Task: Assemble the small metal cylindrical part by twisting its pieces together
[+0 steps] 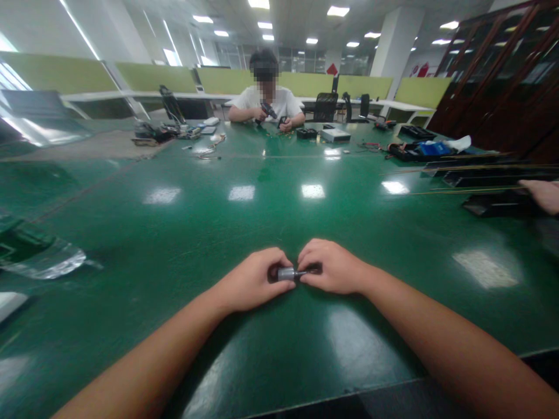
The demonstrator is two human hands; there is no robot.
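Note:
A small silver metal cylinder (286, 274), perhaps a motor, lies level just above or on the green tabletop (279, 221). My left hand (248, 282) is closed around its left end, thumb on the near side and fingers on the far side. From its right end a thin dark rod (302, 273) sticks out. The fingertips of my right hand (334, 266) pinch around that rod. My palm and fingers partly hide both ends of the piece.
Across the table a person in a white shirt (286, 99) holds a power drill (268, 110). At right, another person's hand (541, 195) touches black channel-shaped parts (498, 203). A clear plastic bottle (56, 262) lies at left. Tools and a white box (335, 135) stand farther back.

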